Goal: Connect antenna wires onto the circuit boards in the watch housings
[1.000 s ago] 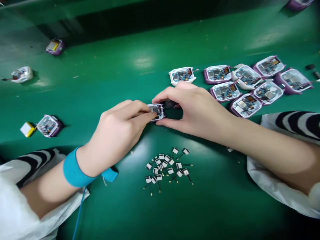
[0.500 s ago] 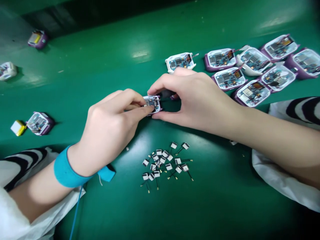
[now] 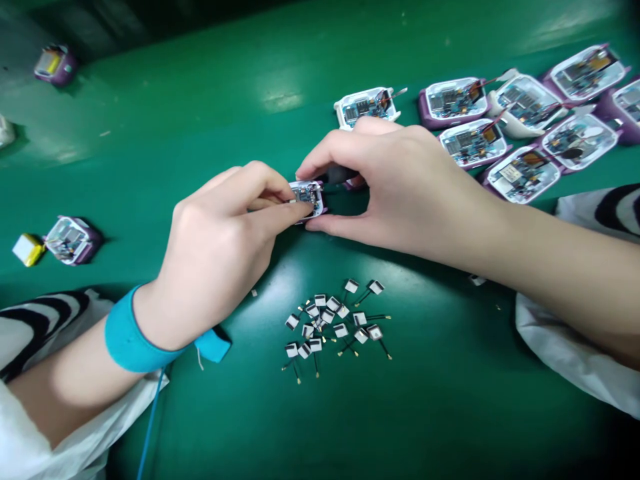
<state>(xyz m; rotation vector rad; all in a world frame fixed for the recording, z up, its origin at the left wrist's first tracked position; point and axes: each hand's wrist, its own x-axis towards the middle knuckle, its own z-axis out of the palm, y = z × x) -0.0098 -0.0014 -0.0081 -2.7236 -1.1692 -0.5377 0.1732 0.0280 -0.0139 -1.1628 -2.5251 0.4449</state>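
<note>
An opened watch case (image 3: pixel 310 193) with a white rim and a circuit board inside lies between my hands, mid-picture. My left hand (image 3: pixel 225 233), with a blue band at the wrist, is closed at the case's left side, its thumb on the board. Its other fingertips are partly hidden, so whether they hold a small part does not show. My right hand (image 3: pixel 395 187) pinches the case between thumb and forefinger at the top and bottom edges. Something dark shows under the right palm, mostly covered. Below lie several small square antennas (image 3: pixel 341 331) with short black cables.
Several open watch cases (image 3: pixel 524 175), purple or white, cluster at the upper right. A white case (image 3: pixel 367 107) sits just beyond my right hand. On the left are a purple case (image 3: pixel 73 240) with a yellow-edged battery (image 3: pixel 29 249) and another purple case (image 3: pixel 55 65). A blue cord (image 3: pixel 151 427) hangs by my left wrist.
My view has shifted slightly, so the cases on the right appear farther right and higher. Both hands keep nearly the same hold on the watch case.
</note>
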